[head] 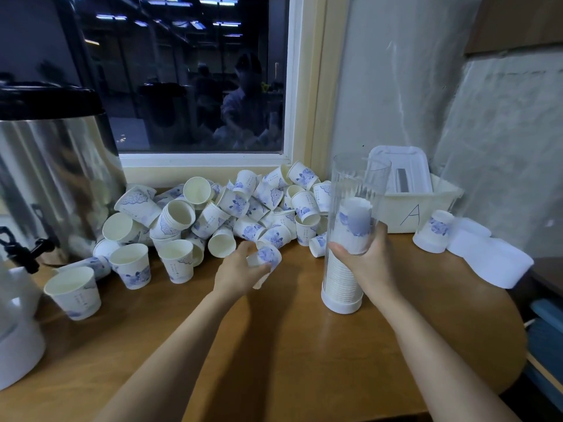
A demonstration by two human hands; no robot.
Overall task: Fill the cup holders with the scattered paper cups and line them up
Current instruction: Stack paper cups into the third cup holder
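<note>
A clear tube cup holder [347, 190] stands upright on its white base on the wooden table [289, 345], partly filled with stacked paper cups. My right hand [364, 263] grips the tube around its middle. My left hand [240, 271] holds a white paper cup with blue flowers [268, 257], lying on its side, just in front of the pile. Several scattered paper cups [213, 214] lie heaped below the window. A second clear tube [475, 190] lies tilted at the right with a cup [434, 229] at its mouth.
A steel urn [51, 175] with a black tap stands at the left. A white bin marked "A" [417, 205] sits against the wall behind the holder. White caps [490, 257] lie at the right near the table's rounded edge. A white container [18, 351] is at the front left.
</note>
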